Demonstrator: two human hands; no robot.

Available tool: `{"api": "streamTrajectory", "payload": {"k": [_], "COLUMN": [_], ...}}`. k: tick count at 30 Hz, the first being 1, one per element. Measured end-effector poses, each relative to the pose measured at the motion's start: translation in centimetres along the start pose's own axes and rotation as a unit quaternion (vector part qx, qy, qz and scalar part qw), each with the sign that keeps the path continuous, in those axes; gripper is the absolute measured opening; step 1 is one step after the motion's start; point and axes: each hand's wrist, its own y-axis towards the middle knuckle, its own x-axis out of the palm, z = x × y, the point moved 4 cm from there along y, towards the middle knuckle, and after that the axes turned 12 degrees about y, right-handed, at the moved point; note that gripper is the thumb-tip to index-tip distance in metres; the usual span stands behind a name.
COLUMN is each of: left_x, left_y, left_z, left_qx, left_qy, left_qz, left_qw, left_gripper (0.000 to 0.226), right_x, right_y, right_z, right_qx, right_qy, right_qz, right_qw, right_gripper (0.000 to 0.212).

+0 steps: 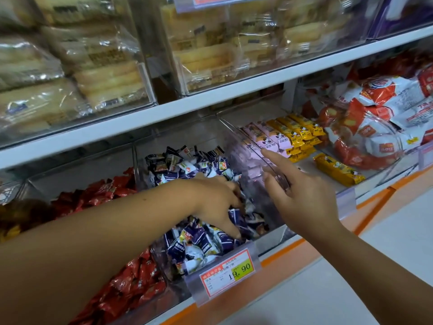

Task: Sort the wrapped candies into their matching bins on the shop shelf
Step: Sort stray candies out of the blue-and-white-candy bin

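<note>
Left hand point(218, 200) grips purple candies point(199, 240) in the shelf's middle bin point(273, 236); right hand point(304, 195) holds its lid point(248, 146) up. Whether strays remain, I cannot tell.

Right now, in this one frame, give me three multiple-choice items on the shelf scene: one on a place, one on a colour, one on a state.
1. Where is the left hand?
A) in the bin of blue and white candies
B) on the top shelf
C) on the price tag

2. What colour are the candies in the bin just left of that one?
A) green
B) red
C) pink

3. How is the clear lid of the bin with the blue and white candies?
A) shut flat
B) lying on the floor
C) held raised by the right hand

Answers: 1 A, its fingers are down among those wrappers; 2 B, red candies fill it; 3 C, the thumb and fingers pinch its front edge.
</note>
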Motion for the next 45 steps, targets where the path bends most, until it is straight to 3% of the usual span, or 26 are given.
{"api": "streamTrajectory", "payload": {"k": [12, 14, 16, 18, 19, 21, 24, 27, 31, 39, 43, 45], "left_x": [1.1, 0.9, -0.2, -2.1, -2.9, -3.4, -0.8, 1.0, 1.0, 0.7, -0.8, -2.0], "left_y": [-3.2, -4.0, -4.8, -4.4, -3.8, -2.1, 0.6, 1.9, 2.2, -0.3, -3.4, -4.4], "left_z": [-3.3, -3.5, -3.7, -4.6, -5.6, -7.7, -8.2, -6.7, -5.2, 0.0, 0.3, -1.7], "left_qx": [-0.002, 0.008, 0.014, 0.013, -0.005, -0.091, -0.167, -0.176, -0.151, -0.062, 0.007, -0.006], "left_qy": [-0.014, -0.065, -0.182, -0.333, -0.359, -0.295, -0.152, -0.212, -0.200, -0.212, -0.280, -0.310], "left_qz": [0.015, 0.020, 0.026, 0.097, 0.162, 0.227, 0.084, -0.013, -0.026, -0.017, -0.009, 0.025], "left_qw": [1.000, 0.998, 0.983, 0.938, 0.919, 0.924, 0.970, 0.961, 0.968, 0.975, 0.960, 0.950], "left_gripper": [0.057, 0.052, 0.051, 0.040, 0.030, 0.024, 0.056, 0.074, 0.081, 0.075, 0.071, 0.058], "right_x": [-0.1, -0.1, -0.1, -0.1, 0.0, -0.1, -0.2, 0.0, 0.0, 0.0, 0.0, 0.0], "right_y": [0.0, -0.1, -0.1, -0.1, 0.0, -0.1, -0.1, -0.1, -0.1, -0.1, -0.1, 0.0], "right_z": [0.0, -0.1, 0.0, 0.0, 0.0, -0.1, -0.2, -0.2, -0.1, -0.4, -0.6, -0.6], "right_qx": [-0.001, -0.003, 0.001, 0.008, 0.011, 0.013, 0.008, 0.012, 0.015, 0.034, 0.035, 0.034], "right_qy": [0.000, 0.004, 0.000, -0.006, -0.008, -0.007, -0.004, -0.009, -0.012, -0.011, -0.015, -0.017], "right_qz": [0.003, 0.006, 0.005, 0.005, 0.003, 0.002, 0.005, 0.004, 0.007, -0.031, -0.034, -0.032], "right_qw": [1.000, 1.000, 1.000, 1.000, 1.000, 1.000, 1.000, 1.000, 1.000, 0.999, 0.999, 0.999], "right_gripper": [0.041, 0.042, 0.041, 0.040, 0.040, 0.040, 0.041, 0.041, 0.041, 0.043, 0.044, 0.044]}}
